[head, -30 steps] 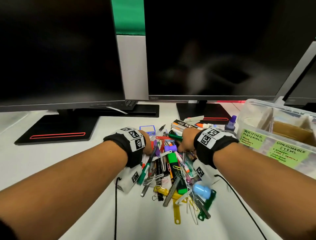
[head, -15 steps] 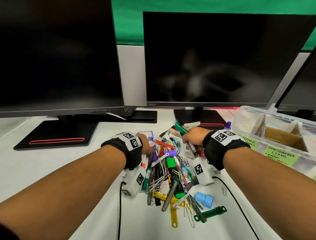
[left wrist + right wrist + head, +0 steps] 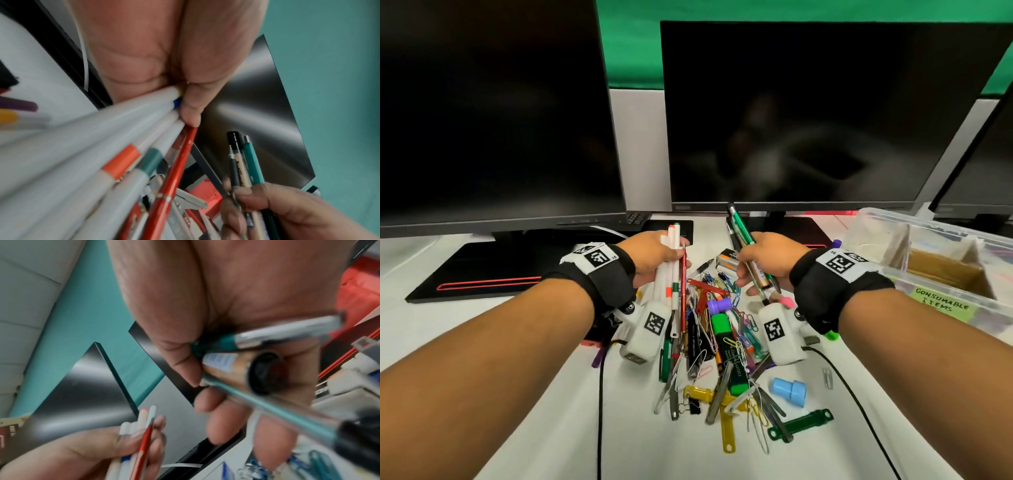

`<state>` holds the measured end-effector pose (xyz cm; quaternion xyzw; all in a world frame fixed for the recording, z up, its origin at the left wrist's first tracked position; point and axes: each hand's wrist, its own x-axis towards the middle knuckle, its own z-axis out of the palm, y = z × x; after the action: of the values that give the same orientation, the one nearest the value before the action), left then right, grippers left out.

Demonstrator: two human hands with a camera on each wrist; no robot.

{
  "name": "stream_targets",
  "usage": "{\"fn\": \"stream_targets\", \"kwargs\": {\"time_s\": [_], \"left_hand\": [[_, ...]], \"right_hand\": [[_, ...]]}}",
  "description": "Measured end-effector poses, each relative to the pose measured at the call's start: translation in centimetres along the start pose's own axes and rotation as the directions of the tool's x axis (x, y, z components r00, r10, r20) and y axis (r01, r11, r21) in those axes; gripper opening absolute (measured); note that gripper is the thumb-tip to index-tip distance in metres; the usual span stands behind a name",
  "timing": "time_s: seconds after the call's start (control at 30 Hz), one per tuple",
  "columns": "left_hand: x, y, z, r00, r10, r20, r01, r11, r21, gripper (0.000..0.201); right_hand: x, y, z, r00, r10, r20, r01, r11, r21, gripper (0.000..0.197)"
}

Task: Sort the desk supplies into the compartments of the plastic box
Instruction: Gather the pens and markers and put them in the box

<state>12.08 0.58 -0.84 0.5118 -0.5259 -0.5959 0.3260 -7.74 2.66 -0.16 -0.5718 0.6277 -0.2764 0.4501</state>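
Observation:
My left hand [image 3: 654,260] grips a bundle of white markers [image 3: 669,270] and a thin red pen [image 3: 683,287], raised above the pile; the left wrist view shows the white markers [image 3: 107,154] and red pen [image 3: 176,175] under the thumb. My right hand [image 3: 760,263] grips a green pen [image 3: 739,226], a black pen and a tan marker [image 3: 758,274]; the right wrist view shows the tan marker [image 3: 232,368] and green pen [image 3: 267,405] in the curled fingers. A heap of desk supplies [image 3: 722,346] lies below both hands. The plastic box [image 3: 887,274] stands at the right.
Two dark monitors [image 3: 808,113] stand behind on black bases [image 3: 489,270]. The box bears green labels, one reading "consumable items" [image 3: 941,303]. A blue cap [image 3: 789,390], a green key tag [image 3: 801,425] and a yellow key tag [image 3: 727,425] lie near the front. Black cables run from both wrists.
Both hands have lifted off the pile, each now holding a bunch of pens upright. The head view has tilted upward.

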Motion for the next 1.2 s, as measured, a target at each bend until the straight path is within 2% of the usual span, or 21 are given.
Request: {"fn": "stream_targets", "kwargs": {"time_s": [0.1, 0.23, 0.33, 0.47, 0.63, 0.7, 0.77, 0.83, 0.9, 1.03, 1.2], "left_hand": [[-0.1, 0.8, 0.5, 0.998, 0.056, 0.012, -0.054, 0.986, -0.156, 0.023], [-0.6, 2.1, 2.2, 0.996, 0.086, 0.036, -0.074, 0.962, -0.263, 0.021], [-0.5, 2.6, 3.5, 0.998, 0.042, 0.038, -0.027, 0.947, -0.319, 0.022], [0.2, 2.4, 4.9, 0.999, -0.043, -0.015, 0.033, 0.905, -0.424, 0.034], [1.1, 2.0, 6.8, 0.996, -0.063, -0.068, 0.024, 0.882, -0.471, 0.032], [1.2, 2.0, 7.1, 0.996, -0.074, -0.050, 0.043, 0.889, -0.455, 0.025], [1.2, 2.0, 7.1, 0.996, -0.085, -0.034, 0.062, 0.899, -0.434, 0.027], [1.1, 2.0, 7.0, 0.996, -0.089, -0.018, 0.073, 0.900, -0.430, 0.024], [0.8, 1.9, 6.9, 0.996, -0.090, 0.009, 0.086, 0.898, -0.431, 0.012], [0.3, 1.6, 6.5, 0.993, -0.087, 0.083, 0.114, 0.905, -0.411, 0.018], [0.6, 1.0, 6.2, 0.993, -0.117, 0.029, 0.118, 0.903, -0.412, 0.017]], "right_hand": [[-0.5, -0.8, 0.9, 0.999, -0.048, 0.008, 0.047, 0.994, 0.098, 0.014], [-0.8, -1.4, 2.0, 0.990, -0.139, -0.003, 0.138, 0.981, 0.135, 0.015], [-0.8, -1.0, 2.1, 0.989, -0.147, 0.002, 0.146, 0.983, 0.110, 0.039], [-1.0, 0.1, 1.7, 0.993, -0.115, 0.005, 0.114, 0.993, 0.036, 0.046], [-1.4, 1.1, 1.3, 0.998, -0.056, -0.033, 0.058, 0.997, 0.055, 0.039], [-1.4, 1.3, 1.0, 0.999, -0.033, -0.042, 0.035, 0.998, 0.048, 0.042], [-1.5, 1.5, 0.7, 1.000, -0.002, -0.022, 0.004, 0.997, 0.079, 0.038], [-1.6, 1.5, 0.7, 1.000, 0.022, -0.016, -0.020, 0.994, 0.108, 0.028], [-1.7, 1.5, 0.7, 0.999, 0.039, -0.027, -0.034, 0.988, 0.149, 0.015], [-1.9, 1.4, 0.6, 0.997, 0.080, 0.005, -0.079, 0.958, 0.276, 0.002], [-2.0, 1.5, 0.2, 0.995, 0.100, -0.013, -0.087, 0.921, 0.379, 0.005]]}}
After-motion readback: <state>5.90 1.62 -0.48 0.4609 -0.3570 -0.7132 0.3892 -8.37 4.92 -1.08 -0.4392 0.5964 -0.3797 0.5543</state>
